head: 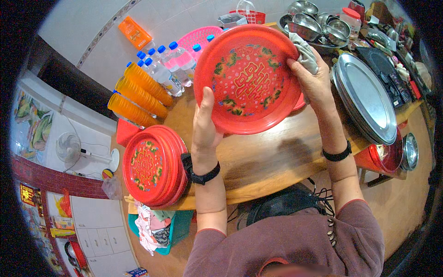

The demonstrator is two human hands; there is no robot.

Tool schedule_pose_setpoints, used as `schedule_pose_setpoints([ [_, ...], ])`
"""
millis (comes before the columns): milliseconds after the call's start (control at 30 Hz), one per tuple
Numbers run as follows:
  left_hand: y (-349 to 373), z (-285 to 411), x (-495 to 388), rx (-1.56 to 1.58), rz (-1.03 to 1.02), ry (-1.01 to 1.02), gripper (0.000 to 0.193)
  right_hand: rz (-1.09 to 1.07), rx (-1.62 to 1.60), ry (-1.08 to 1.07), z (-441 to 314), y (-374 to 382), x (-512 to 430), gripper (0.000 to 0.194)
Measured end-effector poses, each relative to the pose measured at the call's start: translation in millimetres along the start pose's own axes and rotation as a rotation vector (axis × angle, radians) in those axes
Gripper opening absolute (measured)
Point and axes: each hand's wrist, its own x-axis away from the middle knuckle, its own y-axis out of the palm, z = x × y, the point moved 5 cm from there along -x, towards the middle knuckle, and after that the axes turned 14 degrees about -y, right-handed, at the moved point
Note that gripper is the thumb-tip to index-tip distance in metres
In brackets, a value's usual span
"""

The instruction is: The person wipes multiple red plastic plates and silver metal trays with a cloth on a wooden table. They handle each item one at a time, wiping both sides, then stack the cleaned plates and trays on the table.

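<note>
A round red plastic tray with a floral pattern [252, 83] is held up over the wooden table [263, 166], tilted towards me. My left hand [206, 121] grips its lower left rim, thumb on the front. At the right rim my right hand [313, 76] pinches the tray and a crumpled light grey cloth [304, 52] together. Part of another red item shows behind the held tray, mostly hidden. Left of my left forearm, a stack of similar red trays [148, 166] sits at the table's edge. Oval metal trays [368, 97] are stacked to the right.
Stacked orange cups [142, 93] and water bottles [166, 72] stand at the back left, near a pink basket [200, 34]. Metal bowls [308, 26] lie at the back right. A teal bin with cloths [173, 235] is below the table's left end; a red bucket [384, 155] is at right.
</note>
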Motion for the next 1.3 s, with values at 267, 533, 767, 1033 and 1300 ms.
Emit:
schedule_pose_setpoints([
  [267,14.3,-11.0,-8.0,0.179,0.054,-0.043,0.062,-0.2,1.285,-0.545,-27.0,35.1,13.3,0.06],
  [533,28.1,-39.1,-12.8,0.076,0.161,-0.031,0.059,-0.355,1.02,-0.498,-17.2,80.2,30.4,0.06],
  [767,-8.4,-33.4,-12.3,0.214,0.205,-0.06,0.054,-0.662,0.68,-0.562,-42.9,117.6,67.7,0.046],
  [1033,-16.2,9.4,2.5,0.212,0.193,0.149,0.058,-0.907,0.58,-0.628,-55.5,100.8,77.4,0.038],
  [1300,-10.3,23.8,14.6,0.064,0.282,0.09,0.057,-0.687,1.018,-0.604,-40.5,49.4,42.5,0.041],
])
